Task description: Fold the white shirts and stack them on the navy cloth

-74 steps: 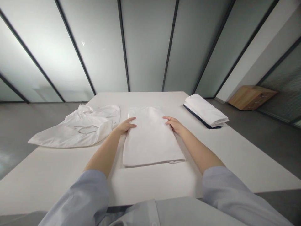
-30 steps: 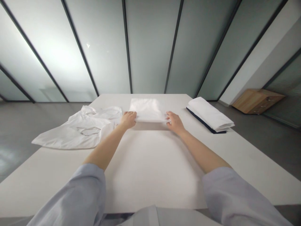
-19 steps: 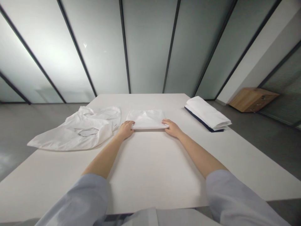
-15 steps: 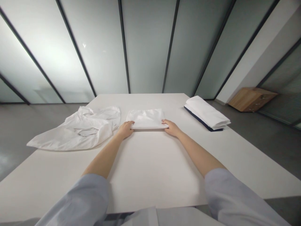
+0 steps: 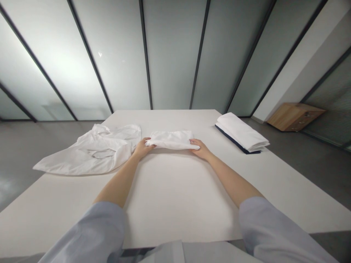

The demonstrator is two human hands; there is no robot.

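A folded white garment lies across the middle of the white table, a little raised off it. My left hand grips its left end with the fingers curled under the cloth. At the right end, my right hand holds the garment with the thumb on top. Both arms reach straight out from light blue sleeves.
A crumpled white garment is spread over the table's left side, close to my left hand. A stack of folded white cloth with a dark edge sits at the right rear. A wooden cabinet stands on the floor beyond.
The long flat garment was folded over away from me into a short bundle. Since half a second ago both hands have closed on its ends and raised it slightly.
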